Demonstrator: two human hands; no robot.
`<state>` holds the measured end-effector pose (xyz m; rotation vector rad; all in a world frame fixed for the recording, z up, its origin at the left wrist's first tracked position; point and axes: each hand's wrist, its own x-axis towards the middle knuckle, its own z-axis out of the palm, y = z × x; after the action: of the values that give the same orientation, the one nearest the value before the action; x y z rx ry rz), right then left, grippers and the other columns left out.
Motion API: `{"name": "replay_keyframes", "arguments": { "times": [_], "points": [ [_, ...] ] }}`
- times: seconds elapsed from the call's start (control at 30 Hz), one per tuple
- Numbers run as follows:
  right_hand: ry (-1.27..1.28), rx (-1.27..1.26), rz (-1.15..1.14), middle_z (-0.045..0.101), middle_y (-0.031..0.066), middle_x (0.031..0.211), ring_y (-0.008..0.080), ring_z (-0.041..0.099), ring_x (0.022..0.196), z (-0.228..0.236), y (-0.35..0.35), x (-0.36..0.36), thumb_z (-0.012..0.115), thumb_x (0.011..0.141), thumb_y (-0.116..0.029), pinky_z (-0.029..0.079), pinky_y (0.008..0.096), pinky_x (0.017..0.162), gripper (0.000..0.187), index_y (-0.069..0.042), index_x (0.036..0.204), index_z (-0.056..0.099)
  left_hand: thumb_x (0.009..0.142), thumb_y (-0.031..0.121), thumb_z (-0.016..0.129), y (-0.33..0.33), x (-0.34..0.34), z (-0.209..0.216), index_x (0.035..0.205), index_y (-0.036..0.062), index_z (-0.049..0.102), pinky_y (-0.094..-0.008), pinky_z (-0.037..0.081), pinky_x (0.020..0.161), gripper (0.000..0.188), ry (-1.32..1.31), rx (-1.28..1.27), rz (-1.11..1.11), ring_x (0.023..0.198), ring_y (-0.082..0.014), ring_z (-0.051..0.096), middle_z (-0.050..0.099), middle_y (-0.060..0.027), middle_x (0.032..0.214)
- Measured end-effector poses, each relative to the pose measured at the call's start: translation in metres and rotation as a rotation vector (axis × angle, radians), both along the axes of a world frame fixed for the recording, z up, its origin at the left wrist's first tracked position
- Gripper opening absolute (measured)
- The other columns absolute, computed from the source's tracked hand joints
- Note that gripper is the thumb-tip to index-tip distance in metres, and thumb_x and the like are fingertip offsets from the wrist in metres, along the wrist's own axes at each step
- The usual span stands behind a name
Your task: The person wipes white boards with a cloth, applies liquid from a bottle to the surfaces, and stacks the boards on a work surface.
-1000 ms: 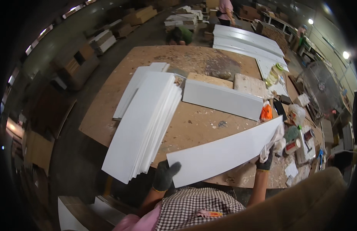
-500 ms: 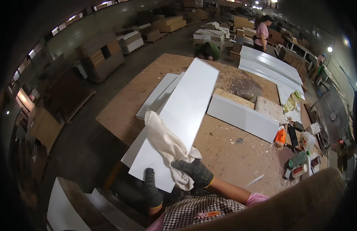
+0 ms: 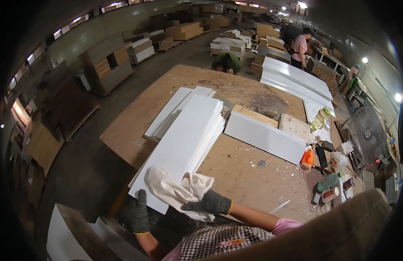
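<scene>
A long white board [image 3: 179,135] lies on top of a stack of similar boards on the brown worktable [image 3: 249,174]. My left hand [image 3: 139,215], in a dark grey knit glove, is at the board's near end, closed on its edge. Its thumb points up over the top face, and the other fingers are mostly hidden. My right hand [image 3: 210,203], gloved alike, is closed on a crumpled cream cloth [image 3: 175,187]. That cloth is bunched over the near end of the board, to the right of my left hand.
More white boards [image 3: 166,113] lie left of the stack. To its right stand a long white panel [image 3: 264,137] and a pale block [image 3: 292,126]. Bottles, cans and an orange packet [image 3: 307,157] crowd the right edge, near a fan [image 3: 366,132]. Other people are farther back.
The white board has come down from a raised, slanted position onto the stack. Both hands have shifted left with the cloth. The view has turned slightly.
</scene>
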<state>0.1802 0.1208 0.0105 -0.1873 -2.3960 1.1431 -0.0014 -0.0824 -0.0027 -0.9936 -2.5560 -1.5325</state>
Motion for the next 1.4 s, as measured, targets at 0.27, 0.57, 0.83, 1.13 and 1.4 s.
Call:
{"name": "replay_keyframes", "arguments": {
  "times": [0.27, 0.57, 0.83, 1.13, 1.4],
  "points": [
    [-0.426, -0.137, -0.323, 0.066, 0.0193, 0.1, 0.0327, 0.064, 0.094, -0.048, 0.055, 0.155, 0.073, 0.076, -0.05, 0.051, 0.04, 0.082, 0.066, -0.003, 0.12, 0.057, 0.092, 0.018, 0.051, 0.005, 0.004, 0.053, 0.133, 0.0137, 0.042, -0.0422, 0.051, 0.073, 0.042, 0.445, -1.12, 0.137, 0.089, -0.03, 0.063, 0.059, -0.0168, 0.108],
    [-0.144, -0.562, -0.824, 0.063, 0.0162, 0.118, 0.0256, 0.061, 0.107, -0.093, 0.092, 0.293, 0.073, 0.076, -0.03, 0.047, 0.0372, 0.092, 0.065, -0.003, 0.131, 0.05, 0.097, 0.022, 0.053, 0.182, 0.106, 0.062, 0.097, -0.0007, 0.061, -0.0251, 0.052, 0.067, 0.024, -0.706, -0.015, -0.623, 0.07, -0.0107, 0.062, 0.064, -0.0053, 0.081],
    [0.169, -0.725, -0.888, 0.066, 0.0103, 0.106, 0.0191, 0.061, 0.098, -0.141, 0.17, 0.357, 0.066, 0.079, -0.023, 0.048, 0.0316, 0.09, 0.046, 0.002, 0.117, 0.059, 0.089, 0.037, 0.061, 0.4, 0.111, -0.111, 0.123, -0.0008, 0.054, -0.0354, 0.044, 0.097, 0.051, -0.251, -0.235, -0.775, 0.11, -0.0286, 0.058, 0.061, -0.0179, 0.118],
    [0.084, -0.64, -1.255, 0.052, 0.0171, 0.132, 0.0258, 0.052, 0.118, -0.203, 0.328, 0.398, 0.071, 0.069, -0.019, 0.041, 0.0315, 0.099, 0.084, 0.003, 0.142, 0.033, 0.082, 0.034, 0.067, 0.574, 0.061, -0.191, 0.148, 0.0125, 0.024, -0.0406, 0.036, 0.106, 0.081, 0.016, -0.413, -0.485, 0.127, -0.0362, 0.045, 0.044, -0.0234, 0.139],
    [0.308, -0.948, -1.157, 0.057, 0.0118, 0.123, 0.0214, 0.057, 0.106, -0.178, 0.364, 0.379, 0.074, 0.07, -0.012, 0.048, 0.0326, 0.087, 0.069, -0.004, 0.133, 0.046, 0.081, 0.036, 0.062, 0.606, 0.063, -0.172, 0.128, -0.0007, 0.05, -0.0442, 0.044, 0.099, 0.061, 0.05, -0.681, -0.335, 0.114, -0.0408, 0.055, 0.057, -0.0269, 0.122]
  ]
}}
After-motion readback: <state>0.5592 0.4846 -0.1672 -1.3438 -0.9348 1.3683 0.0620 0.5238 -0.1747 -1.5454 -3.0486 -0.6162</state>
